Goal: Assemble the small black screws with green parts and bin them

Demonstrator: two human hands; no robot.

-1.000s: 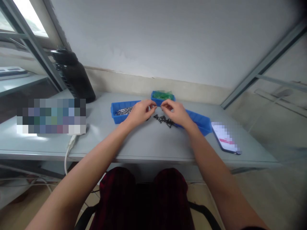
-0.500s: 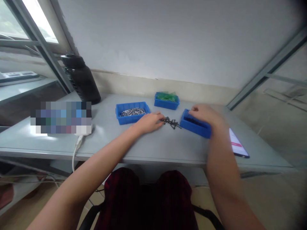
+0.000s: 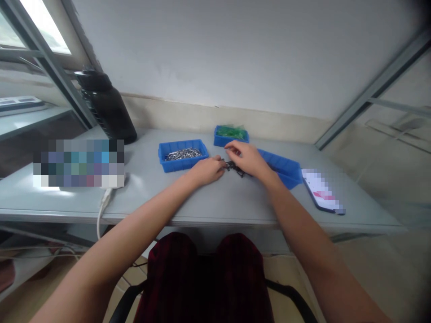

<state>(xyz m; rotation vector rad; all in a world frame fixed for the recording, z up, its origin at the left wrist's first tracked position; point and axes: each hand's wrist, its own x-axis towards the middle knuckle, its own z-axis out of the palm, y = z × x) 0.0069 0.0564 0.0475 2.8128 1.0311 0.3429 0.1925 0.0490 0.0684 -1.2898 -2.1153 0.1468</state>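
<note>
A loose heap of small dark screws [image 3: 237,168] lies on the grey desk [image 3: 215,202] between my hands. My left hand [image 3: 209,170] rests on the desktop at the heap's left edge, fingers loosely bent and their tips touching the screws. Over the heap from the right comes my right hand [image 3: 248,158], fingers curved and apart, with nothing visible in them. Its palm and forearm partly cover the screws and a long blue bin [image 3: 286,168] that holds dark pieces. To the left of the heap is a blue bin [image 3: 170,167] of silver screws or pins [image 3: 185,154].
Behind my right hand, a smaller blue bin [image 3: 220,140] contains green translucent pieces [image 3: 232,131]. A phone [image 3: 316,190] lies right of the long bin. A black bottle [image 3: 109,110] stands at the back left, near a white cable [image 3: 105,202]. The wall rises behind the desk.
My right hand has moved left from inside the long bin to above the heap of dark screws. My left hand stays at the heap's edge. The view has shifted slightly.
</note>
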